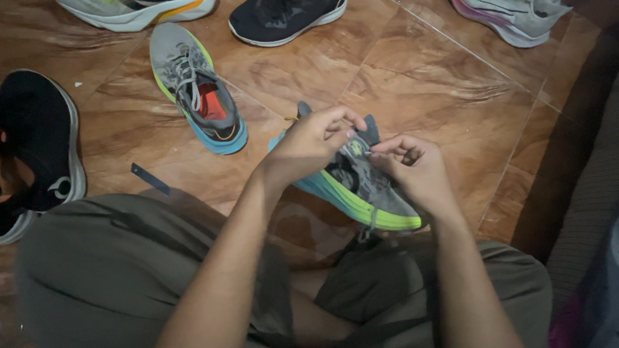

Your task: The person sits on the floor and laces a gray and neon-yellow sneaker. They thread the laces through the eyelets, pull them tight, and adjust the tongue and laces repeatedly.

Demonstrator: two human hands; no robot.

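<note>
Item held: grey running shoe (366, 185) with a green-and-blue sole, at frame centre, lifted above the brown tiled floor (423, 78) and just over the person's knees, toe pointing toward 5 o'clock. Left hand (311, 142): at 9 o'clock of the shoe, fingers curled together over the tongue and collar, gripping the upper. Right hand (410, 166): at 3 o'clock of the shoe, thumb and forefinger pinching a thin lace end (370, 152) by the eyelets, remaining fingers folded in. Hands nearly touching over the lacing. Surrounding stock on the floor: matching grey shoe (196, 88) with orange lining, at 10 o'clock, lying sole down, apart from the held one; black shoe (288, 11) at 12 o'clock; white shoe with orange and green trim (135, 6) at 11 o'clock, partly cut off; pale grey shoe with pink sole (511, 5) at 1 o'clock; black shoe with white sole edge (40, 144) at 9 o'clock. Small dark strip (150, 179) on the tiles near the left knee. Grey shorts (119, 273) fill the lower frame.
</note>
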